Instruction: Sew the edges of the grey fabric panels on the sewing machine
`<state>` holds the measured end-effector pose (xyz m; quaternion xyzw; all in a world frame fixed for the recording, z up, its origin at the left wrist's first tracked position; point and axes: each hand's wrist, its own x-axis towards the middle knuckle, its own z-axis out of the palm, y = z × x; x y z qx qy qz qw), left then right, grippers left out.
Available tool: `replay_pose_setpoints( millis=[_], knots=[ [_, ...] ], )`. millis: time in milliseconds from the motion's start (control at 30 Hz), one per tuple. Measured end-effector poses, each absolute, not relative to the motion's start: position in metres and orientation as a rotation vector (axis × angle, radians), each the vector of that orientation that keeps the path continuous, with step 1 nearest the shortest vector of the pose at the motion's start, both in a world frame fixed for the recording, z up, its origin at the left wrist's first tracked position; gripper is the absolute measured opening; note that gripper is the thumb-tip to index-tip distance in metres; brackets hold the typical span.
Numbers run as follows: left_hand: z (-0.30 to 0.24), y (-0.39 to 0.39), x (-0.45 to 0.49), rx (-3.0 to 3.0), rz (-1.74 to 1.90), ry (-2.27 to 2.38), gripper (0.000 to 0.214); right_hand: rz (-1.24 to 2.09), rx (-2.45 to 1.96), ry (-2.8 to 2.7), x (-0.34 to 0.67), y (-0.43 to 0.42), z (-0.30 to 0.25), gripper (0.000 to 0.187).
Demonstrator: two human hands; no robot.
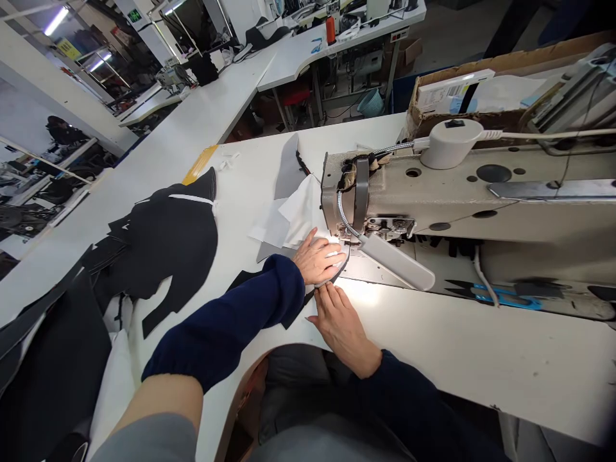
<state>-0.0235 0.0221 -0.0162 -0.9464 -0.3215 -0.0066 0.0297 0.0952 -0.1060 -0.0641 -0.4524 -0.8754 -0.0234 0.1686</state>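
Observation:
My left hand point(319, 258) lies with its fingers stretched over a white and dark fabric piece point(303, 208) beside the needle area of a sewing machine point(404, 186). Just below it, my right hand point(342, 328) rests its outstretched fingertips on the near edge of the dark cloth, thumb apart. The two hands almost touch. A white clip-on lamp point(397, 262) on a bendy metal neck lights the spot. Fingers and lamp hide the needle and part of the cloth's edge. Grey and white layers of the piece spread out behind my left hand.
A pile of black cut fabric pieces point(178, 237) covers the left side of the white table point(481, 346). Blue-handled scissors point(510, 298) lie under the machine arm. Behind the machine stands a cardboard box point(421, 119). An orange thread spool point(330, 30) stands on a farther table.

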Motion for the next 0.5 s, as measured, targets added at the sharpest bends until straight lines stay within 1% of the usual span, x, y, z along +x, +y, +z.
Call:
replay_pose_setpoints(
  millis=[133, 267, 367, 500],
  knots=[
    [-0.021, 0.021, -0.017, -2.856, -0.035, -1.111, 0.032, -0.076, -1.302, -2.467, 0.098, -0.102, -0.066, 0.063],
    [-0.029, 0.02, -0.011, -2.808, -0.182, -1.199, 0.031, -0.039, -1.325, -2.466, 0.101, -0.099, -0.06, 0.062],
    [-0.031, 0.02, -0.011, -2.863, -0.238, -1.132, 0.034, -0.064, -1.37, -2.491, 0.1, -0.1, -0.052, 0.062],
    [-0.031, 0.021, -0.012, -2.947, -0.223, -1.024, 0.036, -0.123, -1.373, -2.523, 0.096, -0.101, -0.048, 0.061]
  ],
)
